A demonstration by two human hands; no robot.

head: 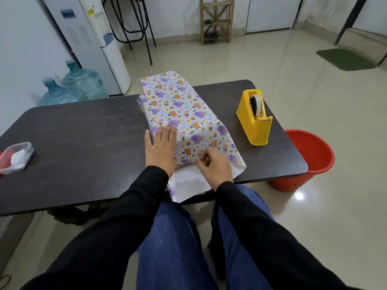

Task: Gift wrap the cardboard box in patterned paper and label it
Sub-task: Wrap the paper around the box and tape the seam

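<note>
Left of the yellow tape dispenser (254, 120), patterned paper (180, 105) covers the box. The left hand (162, 147) presses flat, fingers straight together; the right hand (213, 164) pinches the open end flap. End-folding seems underway; taping likely follows.

We see an office-like room: a water dispenser (92, 38) upper left, spare water jugs (81, 80) beneath, tiled floor (272, 65).

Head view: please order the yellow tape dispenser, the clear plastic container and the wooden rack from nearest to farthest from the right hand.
From the right hand:
1. yellow tape dispenser, on the table, to the hand's right.
2. clear plastic container, at the table's far left end.
3. wooden rack, on the floor by the back wall.
</note>
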